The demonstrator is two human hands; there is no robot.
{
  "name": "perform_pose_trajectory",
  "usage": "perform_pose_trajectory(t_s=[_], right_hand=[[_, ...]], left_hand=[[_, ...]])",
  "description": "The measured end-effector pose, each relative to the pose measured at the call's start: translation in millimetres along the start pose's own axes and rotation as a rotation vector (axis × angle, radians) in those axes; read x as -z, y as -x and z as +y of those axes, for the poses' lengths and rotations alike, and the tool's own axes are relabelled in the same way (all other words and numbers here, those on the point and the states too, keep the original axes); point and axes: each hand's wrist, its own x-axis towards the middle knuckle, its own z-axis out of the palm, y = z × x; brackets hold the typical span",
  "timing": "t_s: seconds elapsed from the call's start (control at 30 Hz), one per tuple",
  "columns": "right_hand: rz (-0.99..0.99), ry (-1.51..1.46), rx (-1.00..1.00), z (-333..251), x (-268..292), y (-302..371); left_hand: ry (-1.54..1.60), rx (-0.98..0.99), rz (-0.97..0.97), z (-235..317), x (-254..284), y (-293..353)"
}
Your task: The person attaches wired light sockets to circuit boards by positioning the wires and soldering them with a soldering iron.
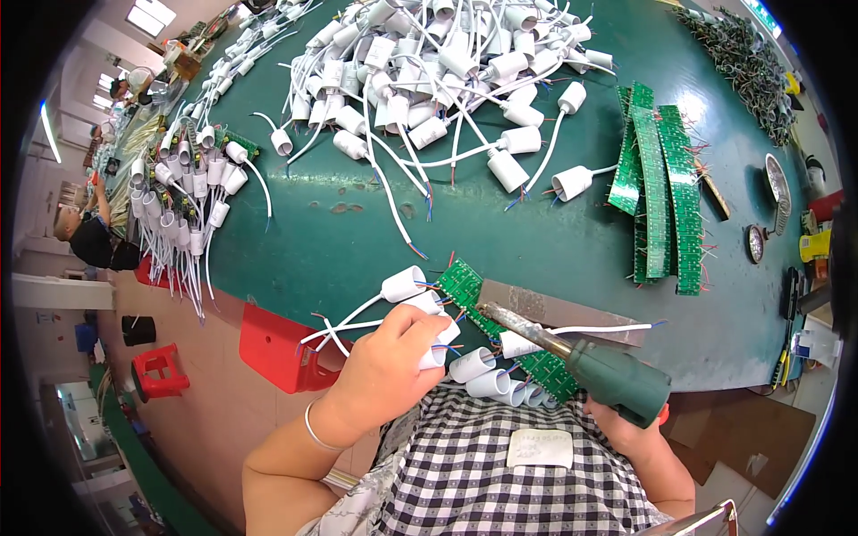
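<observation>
My right hand (630,427) is wrapped round the rear of a dark green soldering gun (617,380), partly hidden under its body. The gun's metal barrel points left, its tip over a strip of green circuit boards (547,371). My left hand (389,362) is closed in a pinch at the board's left side, on a white lamp holder (433,357) with thin wires. Another white lamp holder (404,283) lies just beyond my fingers, its cable trailing left. Several more lamp holders (488,384) hang along the strip's near edge, joined by blue and red wires.
A large heap of white lamp holders (429,132) covers the far middle of the green table (331,237). Stacked circuit-board strips (657,192) lie to the right. A bundle of wired holders (183,210) hangs over the left edge, near red stools (161,373). One person (98,232) sits far left.
</observation>
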Motion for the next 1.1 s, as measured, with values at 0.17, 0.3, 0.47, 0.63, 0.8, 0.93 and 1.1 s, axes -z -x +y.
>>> perform_pose_trajectory(t_s=[0.17, 0.3, 0.47, 0.63, 0.8, 0.93, 1.1], right_hand=[[-0.048, 0.164, 0.106, 1, 0, -4], [-0.049, 0.212, 0.187, 3, -2, -7], [-0.039, 0.219, 0.224, 4, -4, -8], [-0.033, 0.222, 0.219, 3, -5, -9], [-0.021, 0.286, 0.258, 3, -7, -11], [-0.020, 0.263, 0.253, -2, -9, -13], [0.001, 0.207, 0.192, -3, -10, -11]], left_hand=[[0.014, 0.001, -0.022, -3, -2, 1], [0.020, 0.020, -0.019, -4, -2, 0], [0.030, 0.009, 0.010, -5, -2, 0], [0.025, 0.017, -0.011, -4, -2, -1], [0.027, 0.022, -0.048, -2, 0, -3], [0.029, 0.017, -0.043, 0, 1, -4], [0.017, 0.018, -0.048, -1, 1, -4]])
